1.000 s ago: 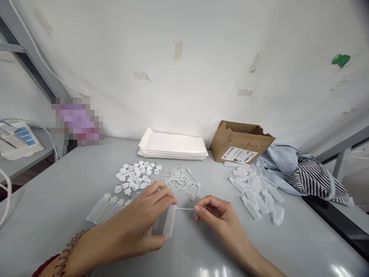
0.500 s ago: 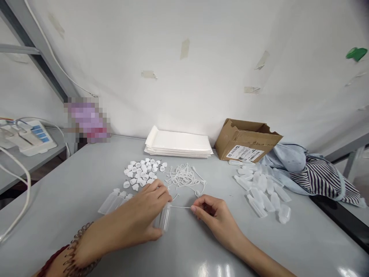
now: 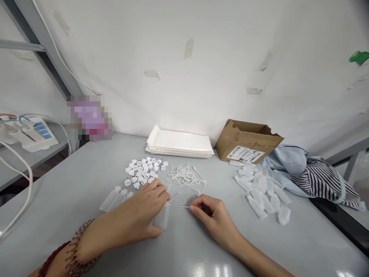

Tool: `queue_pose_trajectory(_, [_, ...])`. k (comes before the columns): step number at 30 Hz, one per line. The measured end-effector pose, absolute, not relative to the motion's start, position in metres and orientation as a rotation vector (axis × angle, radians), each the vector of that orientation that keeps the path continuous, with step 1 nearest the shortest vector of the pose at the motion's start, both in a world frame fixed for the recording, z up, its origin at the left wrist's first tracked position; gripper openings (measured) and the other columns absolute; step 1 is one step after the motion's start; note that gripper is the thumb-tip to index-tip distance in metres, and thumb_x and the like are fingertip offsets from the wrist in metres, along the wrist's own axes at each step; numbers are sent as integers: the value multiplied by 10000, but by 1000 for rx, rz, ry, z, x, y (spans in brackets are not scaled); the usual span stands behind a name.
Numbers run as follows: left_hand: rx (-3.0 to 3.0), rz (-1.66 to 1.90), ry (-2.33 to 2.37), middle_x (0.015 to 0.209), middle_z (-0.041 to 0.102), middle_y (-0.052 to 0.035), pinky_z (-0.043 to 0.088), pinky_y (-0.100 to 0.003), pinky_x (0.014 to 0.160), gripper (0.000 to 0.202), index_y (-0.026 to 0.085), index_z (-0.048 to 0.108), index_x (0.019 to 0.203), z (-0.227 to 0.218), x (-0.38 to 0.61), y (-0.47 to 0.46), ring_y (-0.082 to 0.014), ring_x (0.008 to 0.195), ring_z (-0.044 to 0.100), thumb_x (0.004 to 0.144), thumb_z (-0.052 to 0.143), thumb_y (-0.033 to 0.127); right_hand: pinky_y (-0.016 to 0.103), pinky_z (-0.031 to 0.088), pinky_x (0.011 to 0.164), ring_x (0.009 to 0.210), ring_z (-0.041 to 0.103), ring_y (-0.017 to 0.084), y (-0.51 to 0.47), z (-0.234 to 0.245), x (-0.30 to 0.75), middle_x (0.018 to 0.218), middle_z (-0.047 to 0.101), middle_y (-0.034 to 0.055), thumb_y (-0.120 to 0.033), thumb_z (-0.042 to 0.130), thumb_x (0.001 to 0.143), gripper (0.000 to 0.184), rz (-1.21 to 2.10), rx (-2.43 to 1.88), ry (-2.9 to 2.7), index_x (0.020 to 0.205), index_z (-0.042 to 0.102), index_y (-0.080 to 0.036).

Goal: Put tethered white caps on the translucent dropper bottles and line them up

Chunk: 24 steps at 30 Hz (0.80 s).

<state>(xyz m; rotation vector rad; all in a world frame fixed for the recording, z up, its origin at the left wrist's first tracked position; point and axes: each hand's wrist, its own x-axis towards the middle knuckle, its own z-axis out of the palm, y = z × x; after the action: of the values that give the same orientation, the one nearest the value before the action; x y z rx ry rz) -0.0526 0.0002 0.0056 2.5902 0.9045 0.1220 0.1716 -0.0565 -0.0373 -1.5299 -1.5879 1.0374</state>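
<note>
My left hand point(image 3: 141, 213) is closed around a small translucent plastic bottle point(image 3: 164, 217) held just above the grey table point(image 3: 72, 181). My right hand point(image 3: 213, 215) pinches one end of a thin white plastic strap point(image 3: 180, 206) that runs to the bottle's top. Just beyond my hands lie a heap of white caps point(image 3: 142, 171) and a tangle of white straps point(image 3: 184, 176). A few finished-looking bottles point(image 3: 115, 198) lie side by side to the left of my left hand.
Several loose translucent bottles point(image 3: 263, 190) lie at the right. A cardboard box point(image 3: 248, 142), a stack of white padded envelopes point(image 3: 180, 145) and a bundle of striped and blue cloth point(image 3: 314, 173) sit at the back. A device with cables point(image 3: 31, 134) rests on a side shelf at left.
Both hands have drifted slightly toward me and down to the table with the bottle and strap; the view shifted a little to the left. The grips look the same.
</note>
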Motion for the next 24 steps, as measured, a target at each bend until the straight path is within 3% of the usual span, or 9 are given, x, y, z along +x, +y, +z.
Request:
queue_pose_trajectory(16, [2596,57,894,950,569,-52,430,-357,811,270,197,569,937,3,-53,2,-264,945,475,676,605,138,247,389,585,634,507,136,-57,-41,171,713,612,5,-269,532,877,183,946,-1532,-1689,768,652,-184])
queue_pose_trajectory(24, [2575,25,901,984,562,-63,430,-375,842,287,181,577,946,3,-52,2,-269,973,465,668,609,115,263,427,614,690,568,156,-55,-45,172,822,670,32,-262,518,900,200,916,-1481,-1720,935,706,-200])
